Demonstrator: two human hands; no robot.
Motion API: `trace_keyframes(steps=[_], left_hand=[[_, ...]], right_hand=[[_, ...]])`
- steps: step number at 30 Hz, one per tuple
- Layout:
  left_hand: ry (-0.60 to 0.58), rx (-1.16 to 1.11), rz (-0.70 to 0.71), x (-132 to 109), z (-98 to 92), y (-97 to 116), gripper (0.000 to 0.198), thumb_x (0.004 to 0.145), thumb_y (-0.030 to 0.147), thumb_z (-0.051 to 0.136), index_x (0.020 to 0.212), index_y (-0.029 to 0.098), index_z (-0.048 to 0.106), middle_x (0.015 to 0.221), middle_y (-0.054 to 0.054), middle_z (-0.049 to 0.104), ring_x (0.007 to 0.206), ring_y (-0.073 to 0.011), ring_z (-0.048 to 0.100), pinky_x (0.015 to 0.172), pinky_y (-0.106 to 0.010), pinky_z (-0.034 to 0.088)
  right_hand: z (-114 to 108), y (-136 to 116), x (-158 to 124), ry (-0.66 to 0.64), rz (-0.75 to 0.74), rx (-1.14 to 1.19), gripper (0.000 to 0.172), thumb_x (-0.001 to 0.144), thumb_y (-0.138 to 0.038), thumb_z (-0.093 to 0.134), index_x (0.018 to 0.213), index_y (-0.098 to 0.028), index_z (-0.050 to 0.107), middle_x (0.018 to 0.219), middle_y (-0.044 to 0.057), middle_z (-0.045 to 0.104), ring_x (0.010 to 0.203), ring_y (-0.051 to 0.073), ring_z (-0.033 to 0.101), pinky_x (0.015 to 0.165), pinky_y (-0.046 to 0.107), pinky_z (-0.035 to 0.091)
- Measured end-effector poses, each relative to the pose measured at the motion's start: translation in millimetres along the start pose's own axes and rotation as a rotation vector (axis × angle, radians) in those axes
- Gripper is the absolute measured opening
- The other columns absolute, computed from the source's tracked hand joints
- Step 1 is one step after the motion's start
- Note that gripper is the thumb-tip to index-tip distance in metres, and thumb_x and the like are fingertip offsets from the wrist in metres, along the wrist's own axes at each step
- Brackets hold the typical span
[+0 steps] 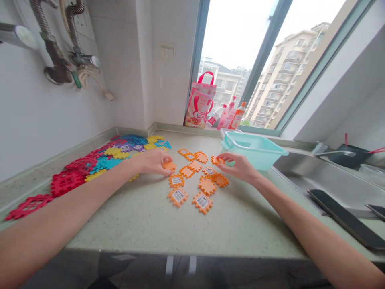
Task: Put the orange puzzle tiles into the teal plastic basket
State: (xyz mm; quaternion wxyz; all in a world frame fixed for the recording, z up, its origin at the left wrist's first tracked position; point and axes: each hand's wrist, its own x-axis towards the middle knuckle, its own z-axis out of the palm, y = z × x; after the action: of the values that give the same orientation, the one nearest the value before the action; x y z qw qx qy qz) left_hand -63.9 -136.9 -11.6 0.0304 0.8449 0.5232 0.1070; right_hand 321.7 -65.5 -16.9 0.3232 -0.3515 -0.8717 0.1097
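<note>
— What are the two hands doing over those flat orange plastic tiles with notched edges (207,186)?

— The left hand (152,161) is lying palm down, fingers together, pressing on one orange tile (169,165) under its fingertips. The right hand (239,165) is pinching another orange tile (217,161) between thumb and fingertips, lifting it just off the pale green speckled countertop (150,218).

— Where is the rest of the orange set lying?

— Between the two hands and a little nearer the person, scattered flat, some touching each other. Several are showing small white window inserts.

— How are such pieces likely handling?

— They are looking thin, light and stiff, so I judge an edge pinch is suiting them best; the toothed rims are giving the fingers purchase, and a flat one may need sliding before lifting.

— And the arms?

— Both forearms are reaching forward, nearly straight, converging towards the tiles.

— Anything else close by?

— A light turquoise plastic basin (255,148) is sitting just beyond the right hand, and a spread of red, yellow, blue and purple tiles (90,164) is lying outside the left hand.
</note>
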Motion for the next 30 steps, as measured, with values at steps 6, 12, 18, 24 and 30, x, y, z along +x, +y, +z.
trace_keyframes(steps=[6, 12, 18, 24, 30], left_hand=[[0.042, -0.068, -0.07, 0.3, 2.2, -3.4, 0.044, 0.072, 0.06, 0.076, 0.094, 0.022, 0.075, 0.083, -0.003, 0.072, 0.071, -0.0204, 0.062, 0.062, -0.03, 0.039], [0.074, -0.216, 0.005, -3.4, -9.4, 18.4, 0.047, 0.073, 0.056, 0.078, 0.107, 0.023, 0.076, 0.102, -0.005, 0.075, 0.092, -0.0236, 0.067, 0.082, -0.033, 0.049], [-0.063, -0.27, 0.053, -3.8, 1.0, 39.7, 0.051, 0.074, 0.053, 0.08, 0.115, 0.024, 0.075, 0.109, -0.005, 0.075, 0.095, -0.0243, 0.067, 0.082, -0.033, 0.05], [-0.045, -0.185, 0.054, -0.3, 3.8, 39.2, 0.052, 0.083, 0.054, 0.074, 0.122, 0.02, 0.072, 0.115, -0.007, 0.073, 0.089, -0.0217, 0.065, 0.079, -0.033, 0.05], [-0.044, -0.145, 0.04, -0.1, 0.8, 41.0, 0.057, 0.084, 0.059, 0.075, 0.125, 0.02, 0.07, 0.115, -0.008, 0.073, 0.086, -0.0211, 0.064, 0.077, -0.034, 0.05]], right_hand=[[-13.0, -4.9, -1.8, -0.291, -0.002, 0.055, 0.036, 0.088, -0.041, 0.071, 0.12, -0.025, 0.076, 0.112, 0.006, 0.08, 0.099, 0.023, 0.073, 0.091, 0.039, 0.059], [-34.9, -9.5, -3.0, -0.531, 0.004, 0.139, 0.037, 0.086, -0.044, 0.074, 0.118, -0.026, 0.079, 0.115, 0.004, 0.08, 0.102, 0.024, 0.073, 0.096, 0.038, 0.059], [-29.2, -10.2, -7.2, -0.562, -0.021, 0.085, 0.033, 0.084, -0.035, 0.074, 0.116, -0.03, 0.079, 0.115, 0.0, 0.08, 0.104, 0.025, 0.073, 0.096, 0.036, 0.057], [-23.7, -6.0, -8.3, -0.537, -0.06, 0.038, 0.044, 0.076, -0.036, 0.082, 0.119, -0.03, 0.076, 0.119, 0.0, 0.079, 0.101, 0.024, 0.073, 0.083, 0.031, 0.057], [-16.6, 1.4, -6.6, -0.48, -0.034, 0.021, 0.036, 0.076, -0.038, 0.081, 0.11, -0.028, 0.075, 0.111, 0.001, 0.078, 0.089, 0.022, 0.072, 0.075, 0.03, 0.054]])
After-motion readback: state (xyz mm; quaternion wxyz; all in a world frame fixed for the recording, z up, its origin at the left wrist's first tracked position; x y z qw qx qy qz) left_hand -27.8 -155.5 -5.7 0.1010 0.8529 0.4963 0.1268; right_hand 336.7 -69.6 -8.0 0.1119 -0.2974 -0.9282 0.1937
